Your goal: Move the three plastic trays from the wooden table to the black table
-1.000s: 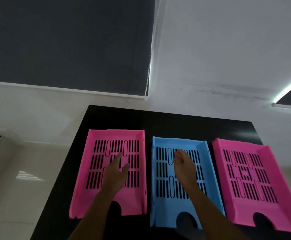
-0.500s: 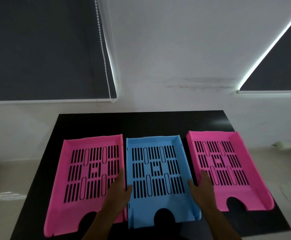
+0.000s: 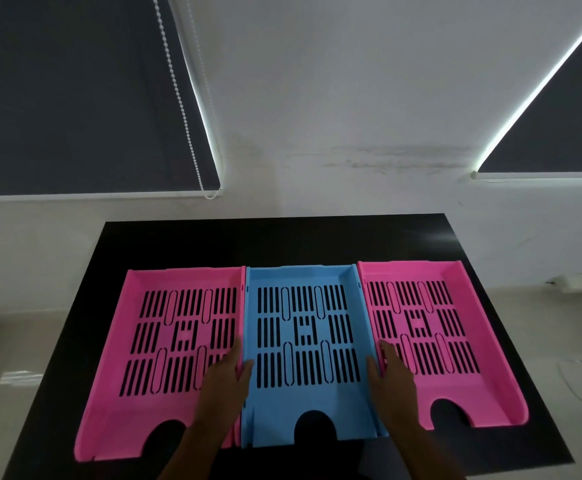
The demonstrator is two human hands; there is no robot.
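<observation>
Three slotted plastic trays lie side by side on the black table [image 3: 282, 240]: a pink tray [image 3: 109, 414] on the left, a blue tray [image 3: 305, 398] in the middle and a second pink tray [image 3: 494, 393] on the right. Their side walls touch or nearly touch. My left hand [image 3: 225, 382] clasps the blue tray's left wall, thumb inside the tray and fingers over the left pink tray. My right hand [image 3: 391, 377] clasps its right wall the same way, fingers reaching over the right pink tray. The wooden table is out of view.
A white wall [image 3: 334, 98] rises just behind the table, with dark roller blinds at upper left [image 3: 74, 98] and upper right [image 3: 559, 126]; a bead chain [image 3: 182, 109] hangs from the left one. Pale floor [image 3: 22, 341] shows on both sides of the table.
My hands left the tray floors and took hold of the blue tray's side walls. The gaps between the three trays have closed, and the view has turned to face the table squarely.
</observation>
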